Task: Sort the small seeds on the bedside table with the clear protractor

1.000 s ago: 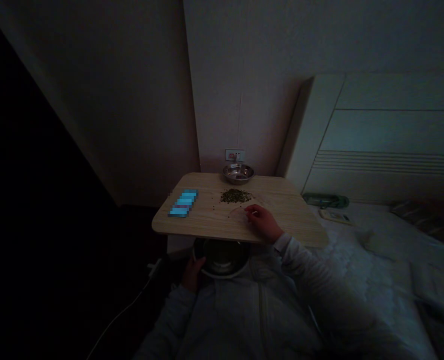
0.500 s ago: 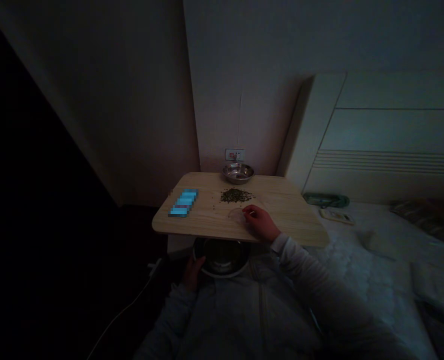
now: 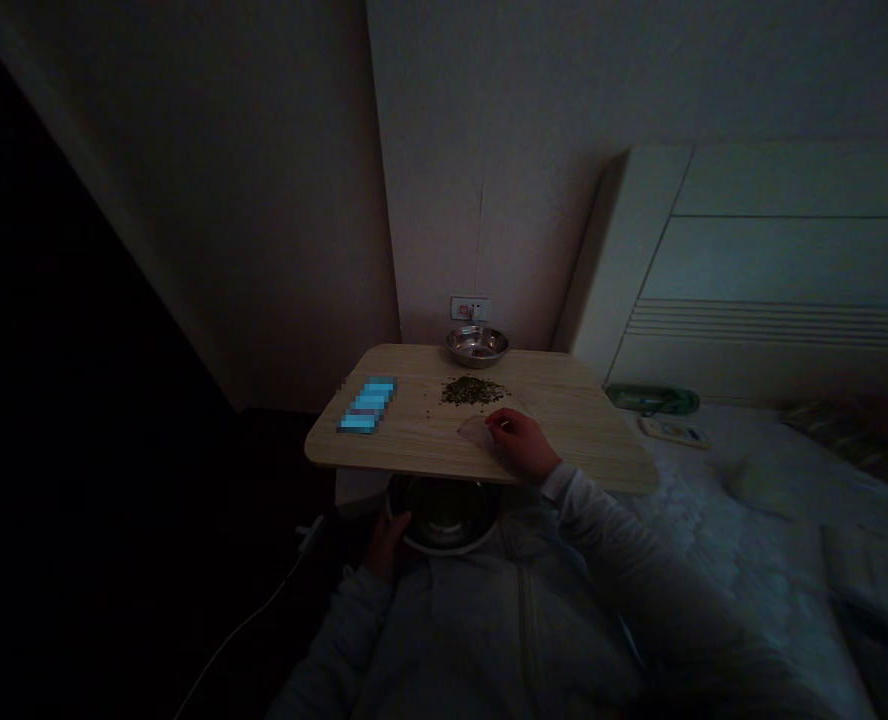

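My left hand (image 3: pixel 388 543) grips the left rim of a large metal bowl (image 3: pixel 444 550), held in my lap just under the table's front edge. The bowl's inside is dark, so its contents are hard to make out. Over the front part of the light wooden table (image 3: pixel 391 450), my right hand (image 3: pixel 523 443) is closed, with thumb and finger pinched on a thin, clear rounded piece (image 3: pixel 474 432) that touches or hovers just above the surface. Beyond the fingers lies a spread heap of small green beans (image 3: pixel 471 391), with a few strays around it.
At the table's back edge stands a small steel bowl (image 3: pixel 477 346), below a wall socket (image 3: pixel 469 308). A phone with a lit, blurred screen (image 3: pixel 367 405) lies on the left. To the right is a bed (image 3: pixel 714 520) holding a green bottle (image 3: pixel 654 400). A cable (image 3: pixel 264 606) trails at lower left.
The clear piece in my right hand has shifted or tilted slightly, while that hand stays in nearly the same place. My left hand and the large bowl look unmoved.
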The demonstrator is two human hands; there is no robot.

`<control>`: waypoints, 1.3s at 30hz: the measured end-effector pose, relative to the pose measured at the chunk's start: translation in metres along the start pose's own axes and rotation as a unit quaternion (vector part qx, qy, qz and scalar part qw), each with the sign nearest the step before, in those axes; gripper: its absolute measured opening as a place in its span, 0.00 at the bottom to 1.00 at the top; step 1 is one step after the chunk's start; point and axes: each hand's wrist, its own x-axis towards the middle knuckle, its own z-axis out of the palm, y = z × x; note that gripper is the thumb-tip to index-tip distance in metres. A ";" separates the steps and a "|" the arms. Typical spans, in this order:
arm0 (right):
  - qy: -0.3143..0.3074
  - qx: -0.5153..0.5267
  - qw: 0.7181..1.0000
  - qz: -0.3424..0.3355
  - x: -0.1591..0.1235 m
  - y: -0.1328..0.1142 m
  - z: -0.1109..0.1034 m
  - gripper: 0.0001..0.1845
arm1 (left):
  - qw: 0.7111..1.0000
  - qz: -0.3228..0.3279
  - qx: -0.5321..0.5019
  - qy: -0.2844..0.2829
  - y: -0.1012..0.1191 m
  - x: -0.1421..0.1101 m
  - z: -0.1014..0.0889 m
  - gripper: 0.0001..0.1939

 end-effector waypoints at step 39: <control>0.043 -0.071 0.989 -0.123 0.026 0.007 0.009 0.14 | 0.999 0.019 0.039 -0.021 0.010 -0.007 0.008 0.08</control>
